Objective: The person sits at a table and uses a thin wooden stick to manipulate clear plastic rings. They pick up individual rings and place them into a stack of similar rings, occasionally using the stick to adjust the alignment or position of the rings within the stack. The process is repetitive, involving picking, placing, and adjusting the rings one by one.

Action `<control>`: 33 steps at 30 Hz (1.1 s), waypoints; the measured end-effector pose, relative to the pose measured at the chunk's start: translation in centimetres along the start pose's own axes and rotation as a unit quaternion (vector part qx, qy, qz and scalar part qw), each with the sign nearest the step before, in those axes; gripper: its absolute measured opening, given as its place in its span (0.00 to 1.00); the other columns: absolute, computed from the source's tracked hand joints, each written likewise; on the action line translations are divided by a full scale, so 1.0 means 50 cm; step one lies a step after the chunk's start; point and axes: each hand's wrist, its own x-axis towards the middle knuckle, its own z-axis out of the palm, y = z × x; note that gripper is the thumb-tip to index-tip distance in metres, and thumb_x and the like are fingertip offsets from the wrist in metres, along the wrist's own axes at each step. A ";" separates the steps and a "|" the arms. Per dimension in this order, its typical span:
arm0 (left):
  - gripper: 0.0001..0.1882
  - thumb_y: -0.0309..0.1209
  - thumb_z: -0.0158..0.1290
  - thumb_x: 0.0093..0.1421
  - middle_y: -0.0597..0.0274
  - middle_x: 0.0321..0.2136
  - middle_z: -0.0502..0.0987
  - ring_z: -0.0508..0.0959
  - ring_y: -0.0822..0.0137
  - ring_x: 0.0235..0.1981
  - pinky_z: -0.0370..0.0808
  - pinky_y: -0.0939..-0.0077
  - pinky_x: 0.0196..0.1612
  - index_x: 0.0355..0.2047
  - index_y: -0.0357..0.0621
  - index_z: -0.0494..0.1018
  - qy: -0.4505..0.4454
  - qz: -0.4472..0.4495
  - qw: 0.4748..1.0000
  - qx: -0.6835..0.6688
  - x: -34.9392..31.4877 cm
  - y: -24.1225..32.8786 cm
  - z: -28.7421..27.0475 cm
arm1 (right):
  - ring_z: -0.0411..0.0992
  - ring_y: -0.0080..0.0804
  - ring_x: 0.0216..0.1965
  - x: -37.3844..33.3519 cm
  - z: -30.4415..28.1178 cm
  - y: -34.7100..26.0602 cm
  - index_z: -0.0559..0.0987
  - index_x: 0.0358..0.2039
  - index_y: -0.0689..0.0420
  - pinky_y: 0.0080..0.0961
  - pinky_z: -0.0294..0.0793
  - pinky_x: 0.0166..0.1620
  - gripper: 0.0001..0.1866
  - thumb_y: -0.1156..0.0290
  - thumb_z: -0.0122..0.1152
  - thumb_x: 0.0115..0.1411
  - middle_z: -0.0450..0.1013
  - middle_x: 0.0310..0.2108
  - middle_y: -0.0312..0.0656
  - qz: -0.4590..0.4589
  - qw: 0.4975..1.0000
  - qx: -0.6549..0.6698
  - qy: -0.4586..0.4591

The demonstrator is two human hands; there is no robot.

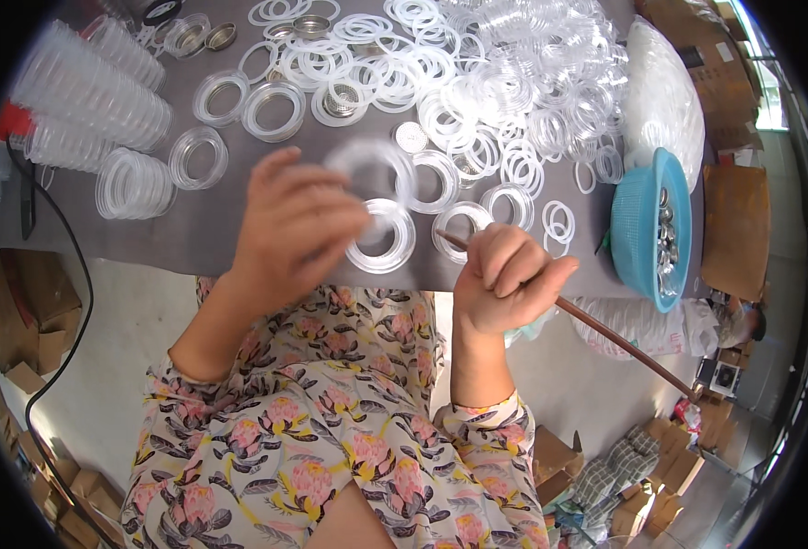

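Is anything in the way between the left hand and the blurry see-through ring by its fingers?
No, nothing visible stands between the left hand and the blurry ring; it is too blurred to tell whether they touch. The right hand, with the brown stick, is off to the right, not between them.

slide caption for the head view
Right hand gripping a brown rod, blurred left hand near clear plastic rings on a grey table

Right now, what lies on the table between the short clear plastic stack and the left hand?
In the head view, a single clear ring lies between the plastic stack and the left hand, close beside the stack.
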 end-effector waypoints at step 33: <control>0.41 0.31 0.65 0.39 0.55 0.48 0.63 0.65 0.61 0.52 0.60 0.68 0.55 0.54 0.39 0.58 -0.052 -0.190 0.919 -0.340 -0.064 0.005 0.110 | 0.49 0.23 0.08 -0.004 0.092 0.017 0.54 0.06 0.51 0.22 0.50 0.15 0.31 0.61 0.31 0.68 0.51 0.05 0.31 0.258 0.961 0.033 -0.093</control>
